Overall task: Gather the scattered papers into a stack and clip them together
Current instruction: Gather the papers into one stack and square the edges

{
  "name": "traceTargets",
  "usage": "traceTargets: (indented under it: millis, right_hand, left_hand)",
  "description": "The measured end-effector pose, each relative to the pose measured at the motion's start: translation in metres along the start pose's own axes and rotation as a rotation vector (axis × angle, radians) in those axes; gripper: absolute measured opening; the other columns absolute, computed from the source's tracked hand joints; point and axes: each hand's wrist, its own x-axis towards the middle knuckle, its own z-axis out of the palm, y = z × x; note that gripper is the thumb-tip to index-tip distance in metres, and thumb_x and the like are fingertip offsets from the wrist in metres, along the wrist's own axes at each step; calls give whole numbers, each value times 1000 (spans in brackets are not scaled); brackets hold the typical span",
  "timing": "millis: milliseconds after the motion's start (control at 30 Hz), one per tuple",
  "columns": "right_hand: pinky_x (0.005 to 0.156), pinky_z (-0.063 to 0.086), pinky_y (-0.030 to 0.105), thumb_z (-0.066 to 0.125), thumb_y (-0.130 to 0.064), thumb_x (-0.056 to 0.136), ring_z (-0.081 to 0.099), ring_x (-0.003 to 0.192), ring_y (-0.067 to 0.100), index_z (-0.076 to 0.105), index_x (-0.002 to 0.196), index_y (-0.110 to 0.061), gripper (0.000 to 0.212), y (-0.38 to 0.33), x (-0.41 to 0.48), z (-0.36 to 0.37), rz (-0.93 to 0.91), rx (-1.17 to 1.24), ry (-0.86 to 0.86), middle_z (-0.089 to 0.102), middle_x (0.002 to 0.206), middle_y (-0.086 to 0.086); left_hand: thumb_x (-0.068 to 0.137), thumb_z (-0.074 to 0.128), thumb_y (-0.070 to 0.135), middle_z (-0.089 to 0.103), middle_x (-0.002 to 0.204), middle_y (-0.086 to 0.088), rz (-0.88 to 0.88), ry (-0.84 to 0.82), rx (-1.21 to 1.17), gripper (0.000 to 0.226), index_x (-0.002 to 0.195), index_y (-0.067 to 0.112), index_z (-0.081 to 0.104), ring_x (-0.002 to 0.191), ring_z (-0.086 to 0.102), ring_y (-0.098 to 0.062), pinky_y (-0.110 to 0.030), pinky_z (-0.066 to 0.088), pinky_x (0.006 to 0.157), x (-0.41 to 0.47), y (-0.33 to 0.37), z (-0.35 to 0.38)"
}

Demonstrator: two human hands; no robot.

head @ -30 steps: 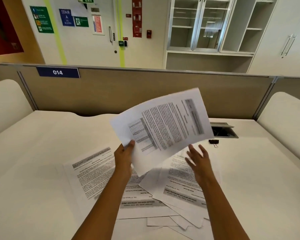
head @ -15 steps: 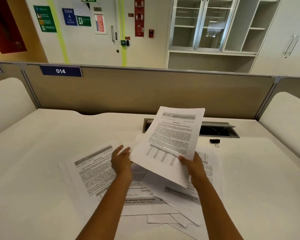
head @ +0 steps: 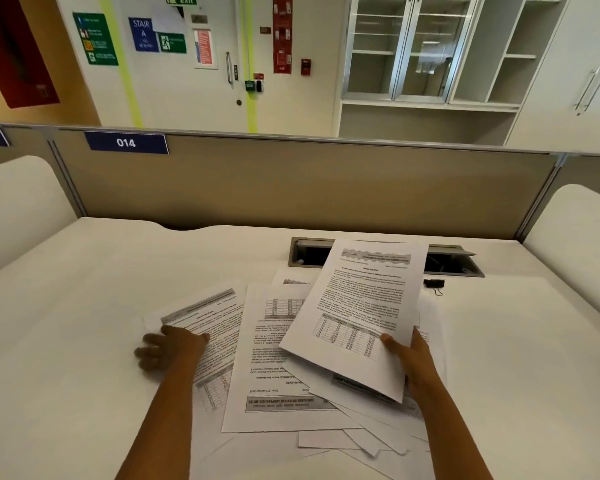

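Several printed white papers (head: pixel 278 368) lie scattered and overlapping on the white desk (head: pixel 84 306) in front of me. My right hand (head: pixel 411 362) pinches the lower right corner of one printed sheet (head: pixel 361 306), holding it tilted just above the pile. My left hand (head: pixel 168 349), blurred, lies over the left edge of the leftmost sheet (head: pixel 208 317), fingers loosely curled; whether it grips the paper is unclear. A small black binder clip (head: pixel 434 284) lies on the desk beyond the pile to the right, apart from both hands.
A recessed cable box (head: pixel 309 258) with an open flap is set into the desk behind the papers. A beige partition (head: pixel 291 188) labelled 014 closes off the far edge. White curved dividers (head: pixel 575 244) stand at both sides.
The sheet first held up by my left hand passed to my right hand, which lowered it toward the pile. My left hand let go and moved left and down onto the leftmost sheet.
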Motion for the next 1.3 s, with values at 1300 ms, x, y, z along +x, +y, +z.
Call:
traceTargets:
  millis: [1300]
  right_hand:
    - [82, 55, 43, 63, -16, 86, 65, 95, 25, 51, 125, -17, 40, 11, 1, -8, -16, -56, -109, 65, 116, 7]
  left_hand:
    - [82, 69, 11, 65, 111, -31, 303, 461, -525, 35, 113, -5, 65, 102, 60, -46, -47, 48, 89, -17, 3, -98]
